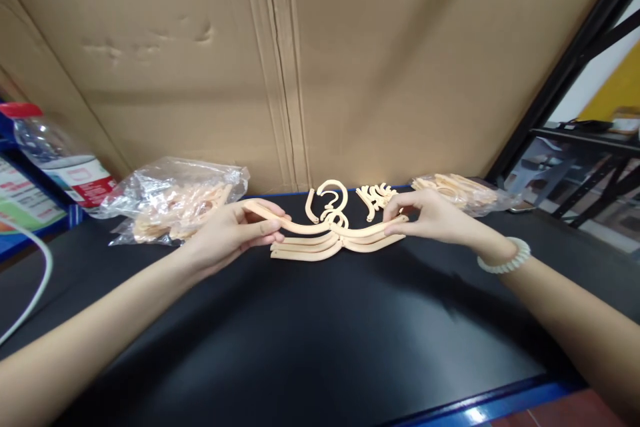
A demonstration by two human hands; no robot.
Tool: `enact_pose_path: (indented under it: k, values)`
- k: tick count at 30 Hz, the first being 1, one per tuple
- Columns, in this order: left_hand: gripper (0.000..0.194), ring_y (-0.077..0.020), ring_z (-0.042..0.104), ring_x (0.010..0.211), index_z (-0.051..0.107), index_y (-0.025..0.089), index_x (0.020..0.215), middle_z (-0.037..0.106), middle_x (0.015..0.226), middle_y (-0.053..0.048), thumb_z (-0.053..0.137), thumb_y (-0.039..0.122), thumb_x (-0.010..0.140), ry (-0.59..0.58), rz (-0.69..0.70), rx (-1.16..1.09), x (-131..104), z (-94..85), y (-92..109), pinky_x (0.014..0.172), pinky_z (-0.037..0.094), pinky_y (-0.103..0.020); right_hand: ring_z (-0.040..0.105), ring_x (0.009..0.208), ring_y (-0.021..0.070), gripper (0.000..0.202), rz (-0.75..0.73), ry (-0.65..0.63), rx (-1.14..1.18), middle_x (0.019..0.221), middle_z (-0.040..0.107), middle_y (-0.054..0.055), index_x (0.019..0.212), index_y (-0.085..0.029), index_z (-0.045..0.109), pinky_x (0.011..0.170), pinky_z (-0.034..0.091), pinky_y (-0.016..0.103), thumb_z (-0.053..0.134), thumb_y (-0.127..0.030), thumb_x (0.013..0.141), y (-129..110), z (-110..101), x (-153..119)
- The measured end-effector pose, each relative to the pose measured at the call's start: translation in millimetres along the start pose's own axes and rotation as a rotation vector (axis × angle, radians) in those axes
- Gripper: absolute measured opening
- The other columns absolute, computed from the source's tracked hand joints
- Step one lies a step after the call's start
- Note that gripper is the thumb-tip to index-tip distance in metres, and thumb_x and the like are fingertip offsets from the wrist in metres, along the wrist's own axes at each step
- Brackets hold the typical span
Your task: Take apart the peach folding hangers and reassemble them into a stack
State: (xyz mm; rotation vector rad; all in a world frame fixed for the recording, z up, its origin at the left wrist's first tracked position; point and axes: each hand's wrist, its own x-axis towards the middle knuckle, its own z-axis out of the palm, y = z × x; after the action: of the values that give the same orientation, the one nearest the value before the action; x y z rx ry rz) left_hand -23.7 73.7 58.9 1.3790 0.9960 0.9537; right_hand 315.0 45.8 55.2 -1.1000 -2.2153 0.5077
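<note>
Over the middle of the black table, a beige clothes hanger [310, 229] spans between my two hands, its curved arms meeting near a round joint. My left hand [250, 227] is closed on its left arm, thumb in front and fingers behind. My right hand [419, 213] pinches the tip of its right arm. Directly beneath lie more beige hanger arms [305, 255], stacked and overlapping at the centre. Behind the joint rises a curved hook [336, 185]; which hanger it belongs to I cannot tell.
A loose curved piece [311, 205] and a pile of small beige hooks [376, 196] lie at the back. Clear plastic bags of beige parts sit left [175, 197] and right [457, 192]. A red-capped bottle [65, 160] stands far left. Cardboard [425, 67] walls the rear.
</note>
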Motion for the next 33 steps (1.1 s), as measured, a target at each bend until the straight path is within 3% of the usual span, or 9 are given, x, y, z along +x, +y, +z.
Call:
enact_pose_path:
  k: [3,6,10,13,16,23,27,29,33]
  values:
    - [0.021,-0.0146,0.067,0.054,0.075,0.016,0.079,0.073,0.069,-0.004,0.085,0.027,0.064,-0.080,0.106,0.215,0.3,-2.7,-3.4,0.051,0.056,-0.020,0.061,0.063,0.0159,0.019,0.022,-0.130,-0.061,0.071,0.066,0.001,0.075,-0.019,0.066,0.059,0.045,0.027,0.068,-0.037,0.081,2.3,-3.3,-0.8]
    - [0.018,-0.0171,0.066,0.057,0.076,0.017,0.076,0.071,0.063,-0.004,0.083,0.031,0.066,-0.166,0.238,0.437,0.1,-1.8,-8.8,0.053,0.053,-0.022,0.063,0.075,0.0190,0.019,0.014,-0.180,-0.117,0.080,0.067,0.002,0.077,-0.020,0.067,0.069,0.048,0.030,0.068,-0.038,0.081,6.2,-5.6,-1.4]
    - [0.015,-0.0170,0.064,0.065,0.077,0.020,0.075,0.073,0.073,-0.005,0.078,0.034,0.073,-0.227,0.534,0.771,0.7,-1.0,-15.2,0.059,0.047,-0.022,0.057,0.106,0.0252,0.017,-0.084,-0.181,-0.178,0.109,0.062,0.006,0.072,-0.020,0.067,0.092,0.043,0.038,0.070,-0.034,0.081,12.5,-4.7,-1.6]
    - [0.014,-0.0209,0.063,0.081,0.076,0.022,0.081,0.072,0.083,-0.007,0.071,0.035,0.080,-0.298,0.640,0.923,-0.4,-0.8,-17.8,0.073,0.048,-0.027,0.054,0.109,0.0257,0.016,-0.088,-0.227,-0.202,0.110,0.059,0.007,0.070,-0.019,0.067,0.094,0.041,0.039,0.072,-0.032,0.080,15.7,-1.3,-0.7]
    - [0.019,-0.0207,0.060,0.085,0.075,0.023,0.083,0.069,0.085,-0.006,0.062,0.035,0.088,-0.365,0.662,1.095,-3.2,0.4,-20.1,0.078,0.047,-0.028,0.055,0.103,0.0252,0.015,-0.078,-0.272,-0.228,0.104,0.059,0.007,0.070,-0.019,0.069,0.091,0.043,0.038,0.074,-0.030,0.078,17.0,2.2,0.2]
    - [0.023,-0.0172,0.061,0.077,0.072,0.022,0.088,0.068,0.083,-0.005,0.051,0.029,0.093,-0.315,0.765,1.260,-3.3,-0.4,-27.0,0.071,0.047,-0.025,0.057,0.084,0.0206,0.015,-0.066,-0.294,-0.273,0.085,0.060,0.004,0.071,-0.018,0.067,0.078,0.045,0.033,0.073,-0.028,0.080,24.6,5.3,-0.5]
    - [0.022,-0.0194,0.061,0.085,0.069,0.021,0.096,0.068,0.091,-0.007,0.048,0.026,0.093,-0.279,0.784,1.270,-1.6,0.3,-30.9,0.077,0.049,-0.028,0.058,0.088,0.0212,0.013,-0.058,-0.283,-0.304,0.098,0.059,0.007,0.072,-0.017,0.065,0.081,0.046,0.034,0.071,-0.024,0.080,26.5,3.4,1.2]
    - [0.024,-0.0229,0.060,0.101,0.066,0.020,0.107,0.067,0.107,-0.010,0.048,0.025,0.093,-0.260,0.776,1.242,-4.3,5.6,-35.3,0.088,0.049,-0.033,0.058,0.094,0.0234,0.008,-0.050,-0.257,-0.316,0.105,0.058,0.009,0.082,-0.017,0.064,0.084,0.047,0.036,0.070,-0.022,0.079,22.5,4.2,1.0]
    - [0.045,-0.0300,0.040,0.136,0.050,0.017,0.136,0.051,0.142,-0.015,0.049,0.030,0.093,-0.201,0.665,1.232,-18.7,26.9,-47.6,0.113,0.030,-0.048,0.054,0.116,0.0312,0.040,-0.011,-0.196,-0.343,0.124,0.057,0.019,0.124,-0.010,0.054,0.098,0.045,0.045,0.059,-0.026,0.087,3.5,21.2,-7.4]
